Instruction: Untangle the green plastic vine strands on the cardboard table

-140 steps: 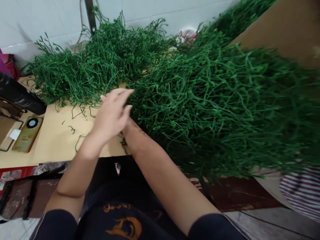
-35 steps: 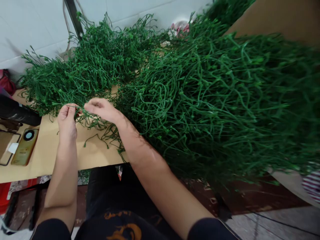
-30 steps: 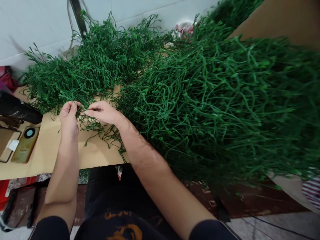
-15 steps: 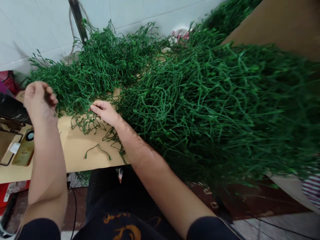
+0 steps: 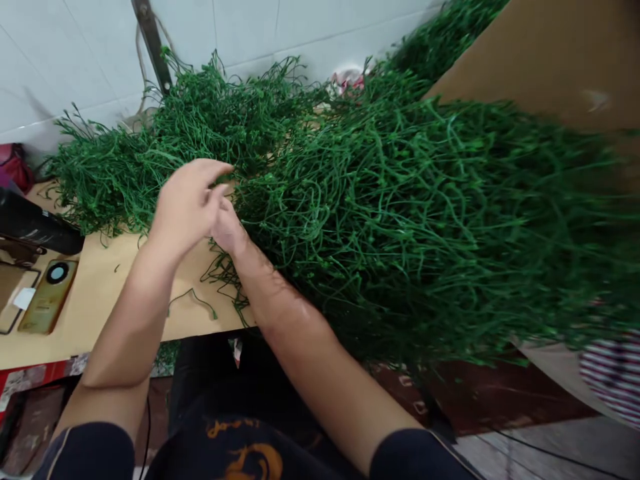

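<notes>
My left hand (image 5: 186,200) crosses over to my right hand and overlaps it, back of the hand up. Its upper fingers stretch out to the right, apart from each other, with nothing visible in them. My right hand (image 5: 229,225) lies just behind and below it; its fingers are mostly covered, so what they hold does not show. Around both hands lie thin green plastic plant stems with small budded tips: a pile (image 5: 210,120) behind and a larger heap (image 5: 390,200) on the right. One loose forked stem (image 5: 193,293) rests on the tan board (image 5: 110,293) near its front edge.
A phone (image 5: 47,297) and a black cylindrical object (image 5: 40,223) lie at the left. A cardboard sheet (image 5: 545,60) leans at the upper right. White tiles (image 5: 250,27) and a dark metal post (image 5: 153,47) stand behind. Striped fabric (image 5: 613,373) shows at the lower right.
My left hand has swung right from the table's left side to meet my right hand. My right hand has stayed nearly in place, its fingers now covered. The view has shifted slightly.
</notes>
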The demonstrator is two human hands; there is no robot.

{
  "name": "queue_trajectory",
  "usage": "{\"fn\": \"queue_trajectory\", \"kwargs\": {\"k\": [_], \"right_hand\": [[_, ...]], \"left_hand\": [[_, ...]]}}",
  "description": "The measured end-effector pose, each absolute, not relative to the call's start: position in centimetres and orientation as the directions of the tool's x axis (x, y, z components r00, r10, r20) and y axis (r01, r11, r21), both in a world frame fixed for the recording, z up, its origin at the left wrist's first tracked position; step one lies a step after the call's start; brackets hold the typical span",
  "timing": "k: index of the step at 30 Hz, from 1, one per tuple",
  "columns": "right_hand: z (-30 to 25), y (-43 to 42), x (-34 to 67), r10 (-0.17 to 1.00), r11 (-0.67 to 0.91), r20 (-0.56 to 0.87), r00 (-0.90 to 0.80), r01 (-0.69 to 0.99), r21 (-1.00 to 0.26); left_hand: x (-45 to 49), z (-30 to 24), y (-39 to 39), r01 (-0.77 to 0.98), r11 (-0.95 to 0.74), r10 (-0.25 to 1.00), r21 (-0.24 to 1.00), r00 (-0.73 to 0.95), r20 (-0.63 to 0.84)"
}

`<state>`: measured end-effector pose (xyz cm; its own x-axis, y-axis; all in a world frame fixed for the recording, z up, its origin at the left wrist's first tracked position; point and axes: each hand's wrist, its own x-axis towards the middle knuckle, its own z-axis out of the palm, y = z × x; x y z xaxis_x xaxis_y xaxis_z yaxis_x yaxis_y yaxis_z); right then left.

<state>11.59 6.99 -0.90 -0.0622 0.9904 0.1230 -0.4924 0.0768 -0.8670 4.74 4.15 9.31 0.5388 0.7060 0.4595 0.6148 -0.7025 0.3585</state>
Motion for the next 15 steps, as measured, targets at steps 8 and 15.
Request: {"fn": "queue_trajectory", "kwargs": {"k": [8, 15], "right_hand": [[-0.6, 6.9, 11.6, 0.99, 0.078, 0.127, -0.062, -0.506, -0.859], [-1.4, 7.5, 11.5, 0.988, 0.153, 0.152, 0.023, -0.254, -0.955]], "left_hand": [[-3.1, 2.9, 6.3, 0.604, -0.381, 0.924, 0.7, 0.222, 0.312], [-3.0, 3.4, 5.4, 0.621, -0.545, 0.835, 0.564, 0.338, 0.435]]}}
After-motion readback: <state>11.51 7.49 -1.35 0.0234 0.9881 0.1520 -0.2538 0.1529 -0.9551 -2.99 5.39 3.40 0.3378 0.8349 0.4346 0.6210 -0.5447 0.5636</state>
